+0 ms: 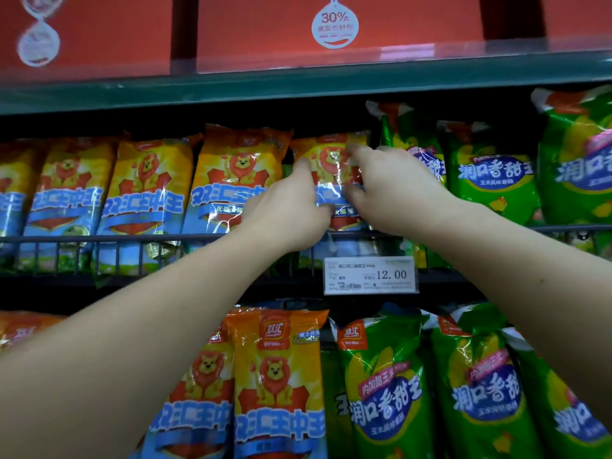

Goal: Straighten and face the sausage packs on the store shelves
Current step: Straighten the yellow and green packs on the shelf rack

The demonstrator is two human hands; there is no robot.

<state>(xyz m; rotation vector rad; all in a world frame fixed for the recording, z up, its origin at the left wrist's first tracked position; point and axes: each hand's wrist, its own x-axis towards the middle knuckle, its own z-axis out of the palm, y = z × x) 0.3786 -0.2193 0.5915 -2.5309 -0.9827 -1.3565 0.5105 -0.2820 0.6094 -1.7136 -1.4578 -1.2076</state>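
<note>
Left hand (291,207) and right hand (390,190) each pinch the orange pack (331,167) by its sides: stand it upright, label forward, base seated behind the rail (109,239).

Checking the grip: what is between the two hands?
An orange lion pack, with the left hand and right hand gripping its sides, in the head view.

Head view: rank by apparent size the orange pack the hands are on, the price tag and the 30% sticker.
1. orange pack, though partly covered.
2. price tag.
3. 30% sticker; it sits higher up, so real size is unsure.
</note>
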